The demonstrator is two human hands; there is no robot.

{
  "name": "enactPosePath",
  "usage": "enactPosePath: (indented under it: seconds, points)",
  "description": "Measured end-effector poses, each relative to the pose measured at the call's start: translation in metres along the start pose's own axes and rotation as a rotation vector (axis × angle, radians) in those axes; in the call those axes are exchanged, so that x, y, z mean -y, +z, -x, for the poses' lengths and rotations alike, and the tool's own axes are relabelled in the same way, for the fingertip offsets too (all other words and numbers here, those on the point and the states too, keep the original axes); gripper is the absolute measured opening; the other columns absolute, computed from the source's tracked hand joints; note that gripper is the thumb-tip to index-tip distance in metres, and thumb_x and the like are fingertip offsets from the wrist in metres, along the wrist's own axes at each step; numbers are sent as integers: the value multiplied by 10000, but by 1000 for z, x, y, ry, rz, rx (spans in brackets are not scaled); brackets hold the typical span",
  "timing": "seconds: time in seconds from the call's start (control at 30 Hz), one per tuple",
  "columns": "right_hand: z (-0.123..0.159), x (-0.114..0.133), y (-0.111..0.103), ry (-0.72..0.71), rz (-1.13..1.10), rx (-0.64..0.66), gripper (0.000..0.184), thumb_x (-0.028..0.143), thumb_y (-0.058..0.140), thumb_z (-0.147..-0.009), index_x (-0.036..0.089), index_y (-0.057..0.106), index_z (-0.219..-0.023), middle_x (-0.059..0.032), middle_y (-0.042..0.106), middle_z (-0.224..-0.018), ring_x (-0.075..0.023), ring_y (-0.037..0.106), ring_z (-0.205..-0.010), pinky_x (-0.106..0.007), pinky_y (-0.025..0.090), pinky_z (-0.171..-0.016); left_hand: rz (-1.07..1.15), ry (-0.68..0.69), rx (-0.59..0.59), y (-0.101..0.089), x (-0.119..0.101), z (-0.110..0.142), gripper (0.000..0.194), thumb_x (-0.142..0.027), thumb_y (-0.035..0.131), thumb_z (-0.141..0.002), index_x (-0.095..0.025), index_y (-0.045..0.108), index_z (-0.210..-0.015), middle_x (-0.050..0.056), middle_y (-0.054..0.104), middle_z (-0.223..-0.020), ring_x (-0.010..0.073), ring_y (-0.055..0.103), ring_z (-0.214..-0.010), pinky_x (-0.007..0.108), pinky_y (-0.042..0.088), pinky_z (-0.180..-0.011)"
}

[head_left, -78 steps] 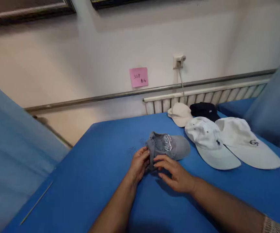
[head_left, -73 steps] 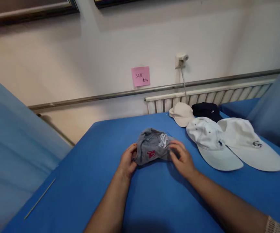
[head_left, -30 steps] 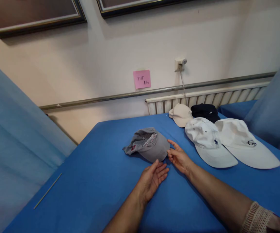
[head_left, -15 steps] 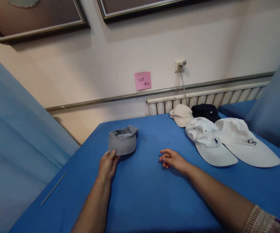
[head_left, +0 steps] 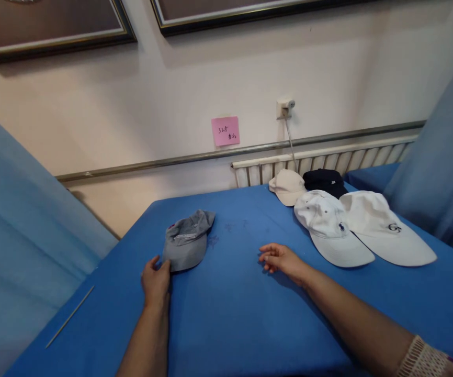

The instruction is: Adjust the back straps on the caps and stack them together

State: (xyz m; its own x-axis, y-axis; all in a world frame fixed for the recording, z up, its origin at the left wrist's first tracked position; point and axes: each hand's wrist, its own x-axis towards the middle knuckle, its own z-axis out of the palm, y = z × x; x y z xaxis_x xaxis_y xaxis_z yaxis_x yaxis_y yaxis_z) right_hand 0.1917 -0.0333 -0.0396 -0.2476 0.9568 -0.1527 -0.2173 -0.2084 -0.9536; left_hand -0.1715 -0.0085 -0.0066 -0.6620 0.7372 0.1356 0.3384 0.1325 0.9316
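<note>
I have the gray cap (head_left: 185, 243) on the left half of the blue table (head_left: 218, 324), its brim turned toward me and its crown slumped behind. White lettering, partly lost in a fold, crosses the front of it, and a small red patch shows on its left side. My left hand (head_left: 156, 283) is at the near left corner of the brim, touching it with the thumb side. The other fingers are mostly out of my sight, so I can't fairly say whether they pinch the brim or only rest against it.

My right hand (head_left: 279, 259) is over the middle of the table, well apart from the gray cap. Its fingers are loosely bent and parted, with nothing between them.

Four more caps are grouped toward the right. The white cap with a small dark horse (head_left: 324, 230) is nearest to my right hand; its brim meets the large white cap with dark letters (head_left: 385, 228) beside it. Behind them, close to the radiator (head_left: 263, 174), are the cream cap (head_left: 288, 184) and the black cap (head_left: 324, 179), side by side.

A thin stick (head_left: 69, 317) lies along the table's left edge. A pink note (head_left: 225, 131) with handwriting is stuck to the wall above the metal rail (head_left: 151, 163).
</note>
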Motion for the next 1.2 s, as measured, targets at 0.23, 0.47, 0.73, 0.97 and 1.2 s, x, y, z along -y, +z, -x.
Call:
enactPosePath:
  seconds: [0.23, 0.47, 0.73, 0.97, 1.2]
  points:
    - [83, 1, -53, -39, -99, -628, 307, 243, 745, -662, 205, 663, -956, -59, 692, -954, -148, 654, -746, -211, 513, -560, -484, 227, 126, 7, -1, 0, 443, -290, 583, -752, -102, 603, -1153, 217, 591, -1254, 357, 514, -1229, 488, 372, -1053]
    - [142, -9, -110, -153, -370, -898, 387, 224, 815, -604, 234, 633, -945, -51, 682, -1025, -190, 691, -823, -232, 576, -555, -436, 525, -21, 25, -33, 38, 334, -261, 543, -793, -153, 618, -1100, 168, 448, -1419, 325, 367, -1351, 500, 207, -1142]
    - [100, 4, -135, -10, -665, -790, 190, 103, 704, -723, 199, 542, -701, 43, 529, -579, -60, 502, -442, -138, 445, -364, 39, 427, 536, 76, -52, 105, 243, -139, 714, -645, -219, 715, -874, 104, 597, -1266, 315, 454, -1274, 465, 254, -1138]
    - [93, 3, -107, -2, -486, -430, 259, 225, 804, -683, 183, 553, -734, 83, 391, -549, -27, 310, -406, -144, 317, -340, 465, -397, 964, 115, -55, 128, 367, -418, 693, -775, -137, 655, -1008, 167, 666, -1116, 246, 659, -970, 394, 488, -930]
    - [24, 29, -106, -269, 328, -452, 315, 423, 665, -761, 165, 538, -633, 72, 366, -439, -72, 337, -375, -223, 322, -374, 990, -689, 868, 129, -57, 97, 260, -359, 505, -911, -161, 641, -1011, 87, 719, -940, 197, 680, -890, 349, 547, -834]
